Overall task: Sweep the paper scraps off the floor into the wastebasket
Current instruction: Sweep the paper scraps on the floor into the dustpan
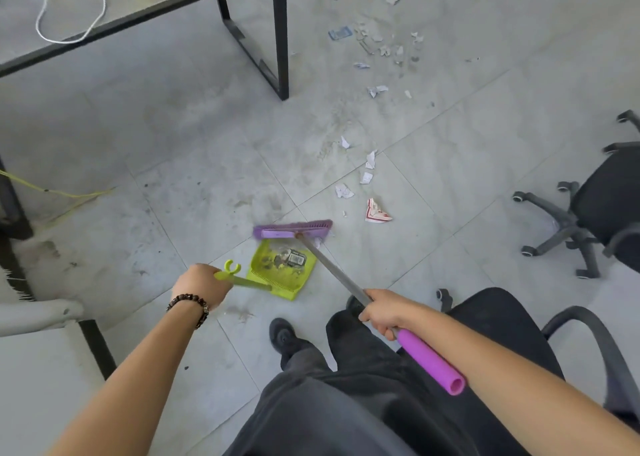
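1. Right hand (379, 312): fingers wrapped round the grey shaft of the broom (332, 272), just ahead of its purple grip.
2. Left hand (201, 286): curled round the green handle of the dustpan (282, 272).
3. Dustpan: lies on the floor (173, 144), just ahead of the person's shoes. It holds dark debris and a barcoded scrap, so part of the load is collected.
4. Broom head (292, 229): purple, set at the dustpan's far lip. Whether it touches the lip or sits just beside it cannot be told.
5. Paper scraps, near group (377, 211): one red-printed piece and several white bits, loose just beyond and to the right of the broom head.
6. Paper scraps, far group (377, 40): many small pieces near the worktop (145, 12) leg, well apart from the dustpan.
7. Office chair (588, 213): black, at right.
8. Wastebasket: not in view.

Status, as judged: early to middle. One small pickup is made. Both scrap groups are left to sweep, and the pan is not yet emptied.
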